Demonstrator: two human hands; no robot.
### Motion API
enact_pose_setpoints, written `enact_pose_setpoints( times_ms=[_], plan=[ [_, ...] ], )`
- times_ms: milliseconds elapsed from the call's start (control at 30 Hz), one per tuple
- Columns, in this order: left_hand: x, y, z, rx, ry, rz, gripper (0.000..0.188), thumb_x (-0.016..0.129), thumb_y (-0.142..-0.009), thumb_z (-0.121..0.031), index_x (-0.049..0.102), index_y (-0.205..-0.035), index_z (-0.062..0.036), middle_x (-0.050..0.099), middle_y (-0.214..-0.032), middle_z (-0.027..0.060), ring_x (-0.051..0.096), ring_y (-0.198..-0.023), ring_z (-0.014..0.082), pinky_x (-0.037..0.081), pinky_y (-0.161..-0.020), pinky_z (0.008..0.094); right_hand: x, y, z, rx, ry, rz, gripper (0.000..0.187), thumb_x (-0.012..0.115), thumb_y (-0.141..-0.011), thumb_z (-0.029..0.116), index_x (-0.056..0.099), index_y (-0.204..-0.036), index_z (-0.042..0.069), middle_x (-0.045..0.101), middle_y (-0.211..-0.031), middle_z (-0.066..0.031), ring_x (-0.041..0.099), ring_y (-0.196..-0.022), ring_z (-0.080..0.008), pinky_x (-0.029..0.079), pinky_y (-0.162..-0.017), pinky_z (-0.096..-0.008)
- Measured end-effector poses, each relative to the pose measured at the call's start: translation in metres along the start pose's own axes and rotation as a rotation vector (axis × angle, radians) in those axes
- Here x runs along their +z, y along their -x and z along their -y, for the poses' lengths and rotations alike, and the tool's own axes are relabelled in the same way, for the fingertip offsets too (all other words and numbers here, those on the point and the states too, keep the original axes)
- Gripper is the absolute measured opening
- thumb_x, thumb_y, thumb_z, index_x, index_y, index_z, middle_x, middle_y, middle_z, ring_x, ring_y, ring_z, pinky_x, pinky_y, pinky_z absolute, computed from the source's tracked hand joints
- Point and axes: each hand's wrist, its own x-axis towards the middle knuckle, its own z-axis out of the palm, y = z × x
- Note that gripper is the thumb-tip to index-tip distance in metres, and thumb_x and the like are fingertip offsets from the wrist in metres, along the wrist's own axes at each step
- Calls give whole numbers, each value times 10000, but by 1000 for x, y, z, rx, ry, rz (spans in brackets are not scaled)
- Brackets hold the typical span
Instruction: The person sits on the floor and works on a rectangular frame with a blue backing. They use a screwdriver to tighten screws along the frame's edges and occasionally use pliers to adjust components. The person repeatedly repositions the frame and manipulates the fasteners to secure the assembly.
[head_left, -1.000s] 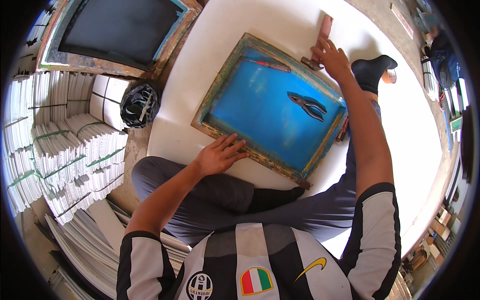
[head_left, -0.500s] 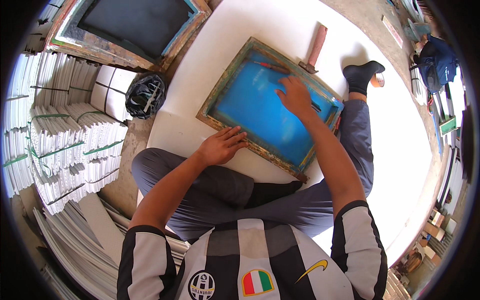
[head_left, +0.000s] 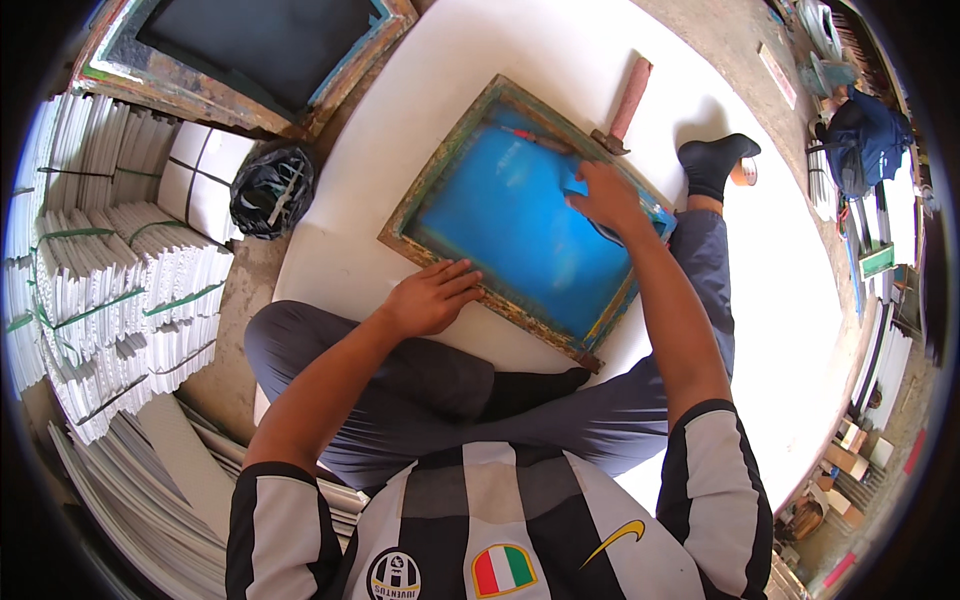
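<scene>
A wooden frame with a taut blue mesh lies tilted on the white surface before me. My left hand is open, its fingers resting on the frame's near left edge. Over the right part of the mesh, my right hand has its fingers curled, with thumb and forefinger toward each other. A slim dark object shows beneath that hand; its kind is hard to make out. Inside the far side of the frame lies a thin red-and-dark tool. Just beyond the frame rests a hammer.
A roll of tape sits by my outstretched foot. At the left stand tied stacks of white sheets and a black plastic bag. A second wooden frame with a dark panel is at the far left.
My right hand has moved slightly right and nearer, and its fingers have curled in. The slim dark object now shows under the palm. My left hand stays on the frame edge.
</scene>
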Motion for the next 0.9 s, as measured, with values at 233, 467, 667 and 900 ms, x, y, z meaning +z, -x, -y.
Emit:
enact_pose_setpoints(
  times_ms=[233,467,667,900],
  plan=[
    [-1,-1,1,-14,-1,0,320,706,-864,-95,735,-1181,-122,660,-1369,61,601,-1317,292,484,-1115,456,17,31,-21,125,-8,119,603,920,-732,300,583,-1179,76,655,-1153,-169,640,-1134,-380,523,-916,-495],
    [1,-6,2,-14,35,57,319,666,-909,-122,714,-1224,-105,634,-1415,91,569,-1352,310,443,-1158,459,45,62,-30,187,-79,43,571,848,-825,407,583,-1113,-9,670,-1079,-234,667,-1025,-437,526,-867,-504],
    [-27,-16,-21,-137,82,-17,270,727,-897,-164,738,-1149,-65,689,-1250,135,652,-1178,325,515,-1030,464,11,126,61,491,-936,248,438,742,-961,380,606,-1142,5,630,-773,-73,626,-569,-165,474,-506,-319],
    [-26,-10,-83,-1178,1156,119,398,672,-1021,-374,735,-1066,16,696,-825,61,664,-694,151,525,-599,299,58,197,150,681,-1473,693,357,709,-995,304,573,-1179,30,601,-823,-18,584,-507,-103,413,-413,-249]
  ],
)
